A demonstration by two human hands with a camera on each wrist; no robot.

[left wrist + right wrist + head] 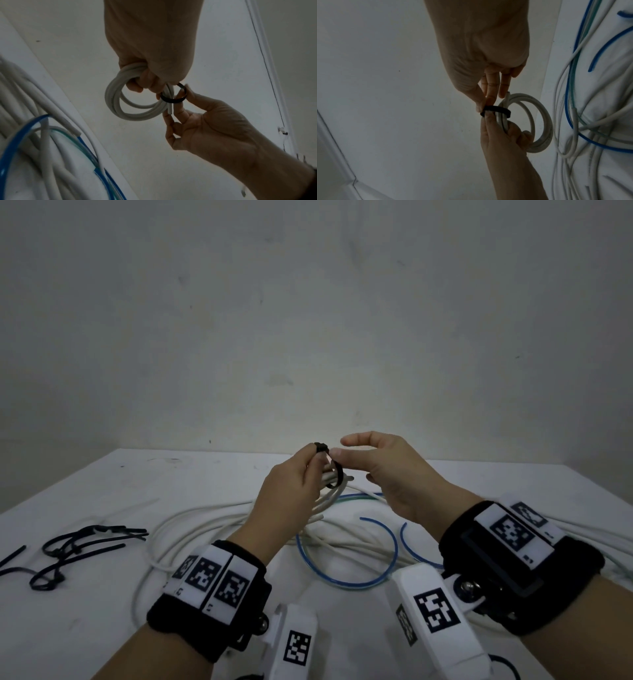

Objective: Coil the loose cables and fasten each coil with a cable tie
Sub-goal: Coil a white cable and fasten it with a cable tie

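Note:
A small white cable coil hangs above the table, gripped by my left hand. A black cable tie loops loosely around the coil's gathered strands; my left thumb and forefinger pinch its head end. In the right wrist view the tie crosses the coil just above my left fingers. My right hand is beside the tie with straight fingers. Its fingertips touch the loop without curling round it.
Loose white cables and blue cables lie tangled on the white table under my hands. Several spare black cable ties lie at the left. A plain wall stands behind the table's far edge.

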